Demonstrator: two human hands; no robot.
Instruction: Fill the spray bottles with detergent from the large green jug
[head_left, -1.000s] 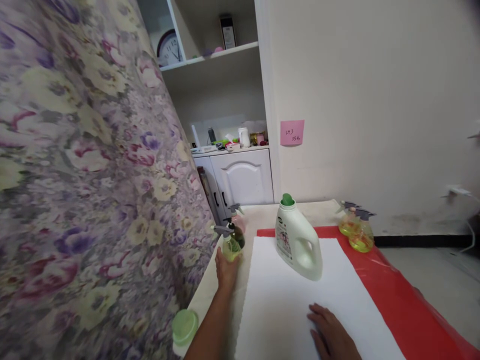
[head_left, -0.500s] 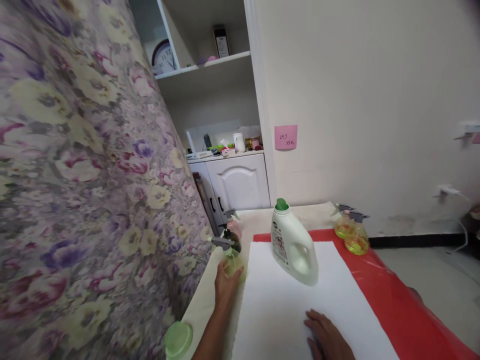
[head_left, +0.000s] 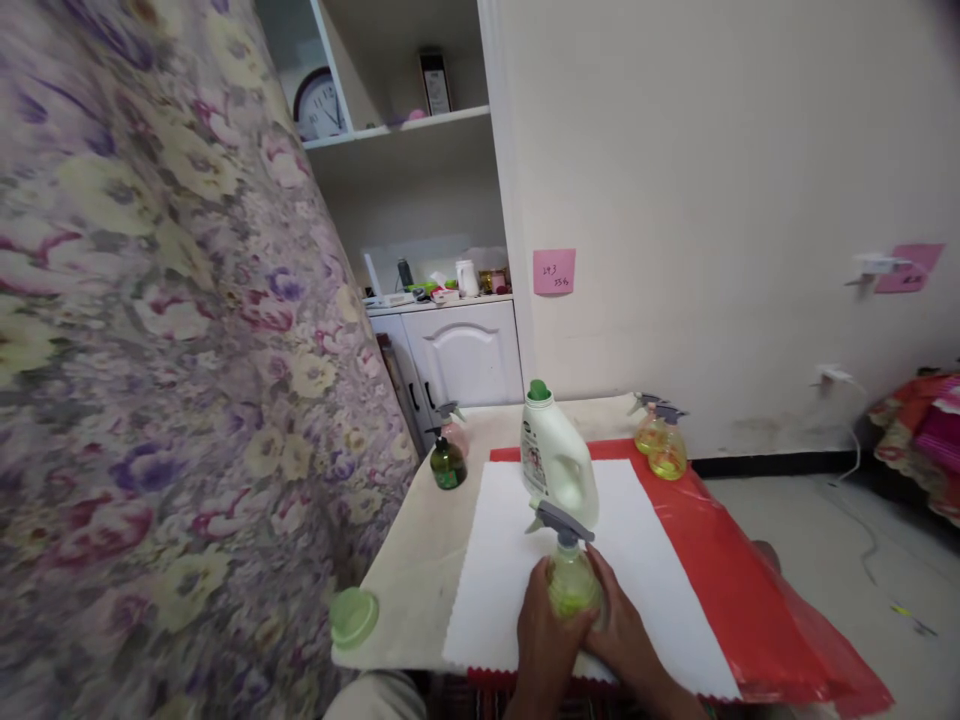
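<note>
A clear spray bottle [head_left: 571,583] with a grey trigger head and yellow-green liquid is between my two hands near the table's front. My left hand [head_left: 546,622] is wrapped round its left side, and my right hand [head_left: 616,620] grips its right side. The trigger head's nozzle points to the left. Just behind it, a large pale-green detergent jug [head_left: 559,455] with a green cap stands on the white sheet [head_left: 495,570]. Whether the spray bottle's base touches the sheet is hidden by my hands.
A dark green pump bottle [head_left: 448,464] and a pink spray bottle [head_left: 455,432] stand at the table's left. Two yellow spray bottles [head_left: 666,455] are at the back right on red sheeting [head_left: 720,570]. A green round lid [head_left: 353,616] lies at the front-left corner, beside a floral curtain [head_left: 225,400].
My left hand has carried the spray bottle from the left edge to the front middle. My right hand has come off the white sheet onto the bottle. The view has shifted right.
</note>
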